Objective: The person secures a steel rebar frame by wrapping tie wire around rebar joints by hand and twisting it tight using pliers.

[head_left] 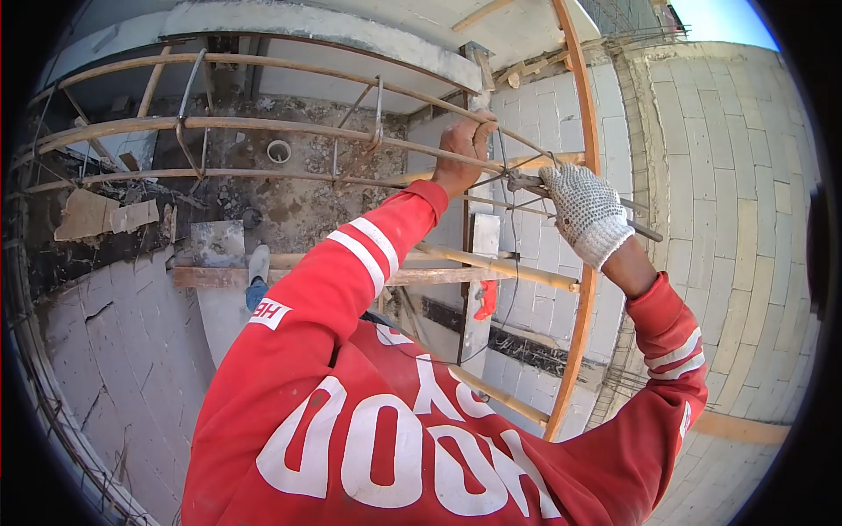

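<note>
My left hand (pixel 460 153) is bare, its fingers closed around the rebar (pixel 386 138) of a long cage near the cage's right end. Just to its right, my right hand (pixel 583 210) wears a white dotted work glove and is closed on pliers (pixel 524 181). The jaws of the pliers are at a joint where a stirrup crosses the bars; a thin dark wire (pixel 516 237) hangs down from there. Bent metal stirrups (pixel 184 123) ring the bars farther left. Dark rod ends (pixel 647 231) stick out past the glove; I cannot tell if they are handles or bars.
An orange-brown timber (pixel 581 298) stands at the right, with a crosswise wooden pole (pixel 526 270) meeting it. Block walls (pixel 728 193) rise at right and left. Below lies a rubble-strewn floor (pixel 303 193). My foot (pixel 259 263) is near a wooden plank (pixel 219 277).
</note>
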`<action>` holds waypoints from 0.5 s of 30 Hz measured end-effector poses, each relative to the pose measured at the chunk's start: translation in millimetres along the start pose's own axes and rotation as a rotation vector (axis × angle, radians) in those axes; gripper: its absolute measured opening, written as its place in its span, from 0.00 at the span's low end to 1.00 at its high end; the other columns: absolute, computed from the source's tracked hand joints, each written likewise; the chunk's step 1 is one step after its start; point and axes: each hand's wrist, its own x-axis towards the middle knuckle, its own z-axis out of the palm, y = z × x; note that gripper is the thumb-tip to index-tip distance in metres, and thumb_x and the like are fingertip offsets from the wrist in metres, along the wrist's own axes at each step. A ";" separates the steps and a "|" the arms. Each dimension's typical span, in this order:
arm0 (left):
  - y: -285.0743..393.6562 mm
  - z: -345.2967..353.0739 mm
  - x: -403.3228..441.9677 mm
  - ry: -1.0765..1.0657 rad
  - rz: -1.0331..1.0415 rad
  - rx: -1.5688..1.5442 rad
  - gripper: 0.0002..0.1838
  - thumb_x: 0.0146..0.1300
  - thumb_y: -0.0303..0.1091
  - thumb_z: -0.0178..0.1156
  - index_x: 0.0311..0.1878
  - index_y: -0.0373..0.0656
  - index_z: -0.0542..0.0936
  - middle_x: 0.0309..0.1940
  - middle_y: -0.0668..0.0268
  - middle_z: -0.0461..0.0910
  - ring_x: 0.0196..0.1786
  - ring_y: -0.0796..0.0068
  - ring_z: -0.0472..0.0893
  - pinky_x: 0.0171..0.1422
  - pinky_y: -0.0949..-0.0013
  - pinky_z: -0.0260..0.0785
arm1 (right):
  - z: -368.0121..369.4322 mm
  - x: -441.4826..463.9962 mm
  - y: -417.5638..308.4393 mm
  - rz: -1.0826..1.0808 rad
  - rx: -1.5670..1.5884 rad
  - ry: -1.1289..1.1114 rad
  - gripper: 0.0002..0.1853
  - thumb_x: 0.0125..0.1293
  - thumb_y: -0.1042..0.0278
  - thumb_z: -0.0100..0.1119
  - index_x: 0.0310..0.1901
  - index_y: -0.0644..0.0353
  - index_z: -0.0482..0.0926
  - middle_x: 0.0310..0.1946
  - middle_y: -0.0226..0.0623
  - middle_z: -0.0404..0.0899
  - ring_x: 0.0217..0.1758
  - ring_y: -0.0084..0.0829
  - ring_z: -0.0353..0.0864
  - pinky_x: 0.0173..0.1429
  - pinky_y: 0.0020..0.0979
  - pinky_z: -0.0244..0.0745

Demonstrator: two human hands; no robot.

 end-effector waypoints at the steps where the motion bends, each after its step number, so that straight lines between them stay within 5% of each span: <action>1: 0.7 -2.4 0.2 -0.020 -0.017 -0.013 0.08 0.72 0.33 0.59 0.42 0.40 0.83 0.31 0.50 0.82 0.34 0.45 0.81 0.38 0.55 0.72 | 2.8 1.5 0.6 0.022 0.104 -0.068 0.28 0.57 0.73 0.68 0.60 0.60 0.72 0.45 0.48 0.81 0.50 0.47 0.84 0.64 0.49 0.76; 8: -4.0 -0.7 0.9 -0.047 0.017 0.031 0.07 0.71 0.32 0.59 0.44 0.40 0.83 0.31 0.48 0.81 0.33 0.44 0.80 0.38 0.54 0.71 | 24.8 -25.3 -26.5 0.047 0.318 0.125 0.23 0.60 0.73 0.62 0.58 0.64 0.73 0.27 0.47 0.80 0.28 0.46 0.83 0.33 0.44 0.78; 11: -1.5 1.0 1.7 -0.040 0.025 0.002 0.07 0.71 0.32 0.60 0.44 0.40 0.83 0.32 0.47 0.81 0.34 0.44 0.81 0.39 0.54 0.72 | 50.1 -28.2 -55.1 0.200 0.442 0.258 0.27 0.63 0.72 0.62 0.63 0.67 0.70 0.28 0.49 0.80 0.26 0.47 0.83 0.32 0.44 0.78; 13: -2.3 3.1 0.3 0.022 0.038 -0.022 0.07 0.71 0.32 0.59 0.43 0.40 0.83 0.31 0.47 0.80 0.34 0.44 0.80 0.40 0.54 0.72 | 84.4 -15.0 -89.9 0.530 0.846 0.140 0.31 0.64 0.67 0.62 0.67 0.67 0.67 0.40 0.57 0.84 0.41 0.56 0.85 0.45 0.49 0.80; 15: -3.7 0.5 0.8 -0.013 0.046 0.025 0.07 0.72 0.32 0.58 0.43 0.40 0.82 0.31 0.48 0.80 0.34 0.44 0.80 0.40 0.55 0.72 | 131.4 4.0 -122.0 0.464 0.960 0.536 0.26 0.66 0.72 0.61 0.64 0.67 0.68 0.35 0.48 0.84 0.35 0.41 0.85 0.41 0.40 0.82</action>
